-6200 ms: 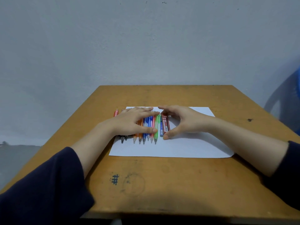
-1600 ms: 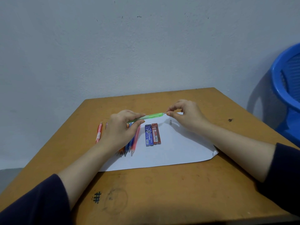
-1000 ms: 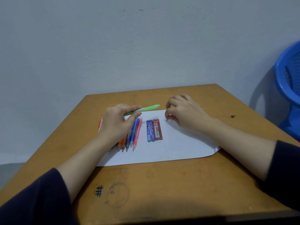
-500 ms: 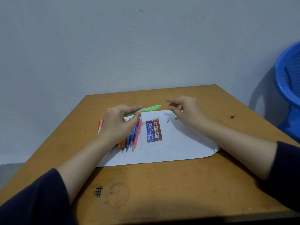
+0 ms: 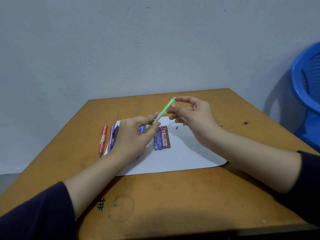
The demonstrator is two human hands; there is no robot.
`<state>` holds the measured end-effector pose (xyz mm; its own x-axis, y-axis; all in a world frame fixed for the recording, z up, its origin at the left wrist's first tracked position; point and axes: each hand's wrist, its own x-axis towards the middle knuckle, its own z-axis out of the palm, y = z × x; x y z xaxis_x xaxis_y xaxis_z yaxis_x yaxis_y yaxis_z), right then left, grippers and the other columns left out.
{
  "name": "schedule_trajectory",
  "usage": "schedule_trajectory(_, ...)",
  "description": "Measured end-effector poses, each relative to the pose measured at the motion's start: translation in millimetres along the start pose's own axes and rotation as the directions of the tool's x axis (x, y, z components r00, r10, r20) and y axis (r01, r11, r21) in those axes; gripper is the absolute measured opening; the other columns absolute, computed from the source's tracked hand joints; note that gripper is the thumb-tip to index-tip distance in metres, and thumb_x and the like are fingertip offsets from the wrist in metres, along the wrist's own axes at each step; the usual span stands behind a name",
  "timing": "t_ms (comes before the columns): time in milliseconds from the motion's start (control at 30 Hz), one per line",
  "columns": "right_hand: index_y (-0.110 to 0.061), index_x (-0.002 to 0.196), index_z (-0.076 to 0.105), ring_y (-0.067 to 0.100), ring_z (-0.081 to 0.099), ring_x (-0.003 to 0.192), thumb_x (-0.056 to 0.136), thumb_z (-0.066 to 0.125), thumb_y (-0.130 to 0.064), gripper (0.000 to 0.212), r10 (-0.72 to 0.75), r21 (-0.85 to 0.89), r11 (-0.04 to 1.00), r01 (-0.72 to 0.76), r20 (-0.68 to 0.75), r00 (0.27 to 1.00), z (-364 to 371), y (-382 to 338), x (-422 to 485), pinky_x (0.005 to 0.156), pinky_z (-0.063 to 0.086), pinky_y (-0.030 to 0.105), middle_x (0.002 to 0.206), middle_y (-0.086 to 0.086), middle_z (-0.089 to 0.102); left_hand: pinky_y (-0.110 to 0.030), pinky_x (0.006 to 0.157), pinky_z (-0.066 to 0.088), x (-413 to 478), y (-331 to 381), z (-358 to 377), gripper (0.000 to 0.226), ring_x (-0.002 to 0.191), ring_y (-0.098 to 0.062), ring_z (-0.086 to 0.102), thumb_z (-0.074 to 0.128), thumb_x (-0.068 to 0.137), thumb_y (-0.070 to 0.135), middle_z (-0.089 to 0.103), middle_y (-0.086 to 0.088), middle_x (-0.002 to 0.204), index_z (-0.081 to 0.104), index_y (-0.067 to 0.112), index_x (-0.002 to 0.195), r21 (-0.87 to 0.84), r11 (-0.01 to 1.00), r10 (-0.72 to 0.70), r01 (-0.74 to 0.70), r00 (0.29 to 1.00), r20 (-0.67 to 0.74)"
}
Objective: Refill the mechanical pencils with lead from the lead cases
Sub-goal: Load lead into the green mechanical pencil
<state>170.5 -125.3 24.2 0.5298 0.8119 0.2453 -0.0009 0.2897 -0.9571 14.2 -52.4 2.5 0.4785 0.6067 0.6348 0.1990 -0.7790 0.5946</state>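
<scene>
A: so where was the green pencil (image 5: 161, 114) and who had hold of it?

B: up in the air over the sheet of white paper (image 5: 181, 156), tilted, low end to the left. left hand (image 5: 134, 135) gripped the lower barrel and right hand (image 5: 195, 115) pinched the top end between thumb and forefinger, so both were closed on it

A: and the cases?

B: blue lead case (image 5: 158, 139) and red lead case (image 5: 165, 136) lay flat side by side on the paper, touching, right below the pencil. blue one read "PENCIL LEAD", red one "2B", the rest was too small for me. two little grey bits (image 5: 176, 127) sat on the paper just right of the red case

A: edges? room to move?

B: the table (image 5: 173, 196) had its far edge along the wall (image 5: 155, 49), and a blue plastic chair (image 5: 308, 87) stood off its right side. pink pencil (image 5: 103, 140) lay on bare wood left of the paper, purple pencil (image 5: 110, 137) and dark pencil (image 5: 115, 135) at the paper's left edge. right half of the paper was mostly bare, and a wide strip of wood ran from the paper to the near edge, with a "#" mark (image 5: 101, 204) inked on it
</scene>
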Motion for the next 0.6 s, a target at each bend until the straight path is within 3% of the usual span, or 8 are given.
schedule_trajectory(33,-0.012,0.096,0.060,0.019,0.062,0.057,0.083,0.069,-0.005,0.017,0.008,0.045,0.999,-0.008,-0.003,1.000,1.9,-0.3,-0.3,0.053,0.049,0.022,0.071,0.012,0.070,-0.003,0.074,0.043,-1.4,1.8,2.2,0.026,0.090,0.020,0.057,0.071,0.085,0.013,0.067,0.011,0.108,0.070,0.015,0.111,0.005,1.000,0.006,-0.006,1.000,0.020)
schedule_trajectory(133,-0.006,0.092,0.061,0.024,0.058,0.050,0.084,0.068,-0.003,0.011,0.016,0.056,0.998,-0.016,0.000,1.000,3.3,-1.2,0.0,0.052,0.053,0.025,0.062,0.011,0.066,-0.033,0.072,0.051,-5.8,3.4,8.2,0.029,0.081,-0.013,0.067,0.069,0.084,0.024,0.075,0.002,0.095,0.070,0.020,0.113,0.014,0.999,0.052,-0.053,0.996,0.069)
schedule_trajectory(200,-0.005,0.095,0.063,0.024,0.057,0.051,0.086,0.066,-0.004,0.010,0.038,0.051,0.998,-0.038,0.007,0.999,1.0,-2.5,1.9,0.053,0.053,0.023,0.063,0.010,0.066,-0.039,0.070,0.049,-5.5,2.3,9.1,0.032,0.079,-0.021,0.066,0.065,0.083,0.030,0.075,-0.001,0.089,0.071,0.018,0.112,0.015,0.997,0.069,-0.071,0.994,0.089)
schedule_trajectory(333,-0.003,0.111,0.060,0.014,0.053,0.045,0.092,0.059,-0.007,0.020,0.142,0.023,0.990,-0.142,-0.029,0.989,-9.7,-5.0,13.8,0.051,0.050,0.019,0.071,0.014,0.064,-0.028,0.087,0.050,-0.5,-2.0,4.8,0.036,0.099,-0.003,0.065,0.059,0.087,0.039,0.070,0.007,0.106,0.075,0.011,0.103,-0.061,0.994,0.095,-0.087,0.985,0.143)
schedule_trajectory(467,0.004,0.113,0.062,0.013,0.055,0.045,0.091,0.060,-0.005,0.024,0.297,-0.176,0.941,-0.290,0.014,0.955,-26.3,-5.5,22.5,0.053,0.050,0.020,0.076,0.013,0.061,-0.005,0.086,0.038,6.2,-8.8,-2.9,0.036,0.107,0.002,0.054,0.056,0.089,0.034,0.063,0.015,0.112,0.068,0.016,0.118,0.087,0.994,0.048,-0.062,0.986,0.161)
schedule_trajectory(600,0.005,0.112,0.060,0.011,0.055,0.044,0.086,0.066,-0.002,0.028,0.378,-0.334,0.882,-0.333,0.077,0.923,-33.0,-5.0,22.1,0.052,0.053,0.017,0.079,0.016,0.065,-0.016,0.094,0.029,9.2,-15.6,-5.6,0.043,0.120,0.002,0.040,0.058,0.093,0.030,0.053,0.015,0.127,0.054,0.023,0.135,0.260,0.965,-0.050,-0.021,0.964,0.262)
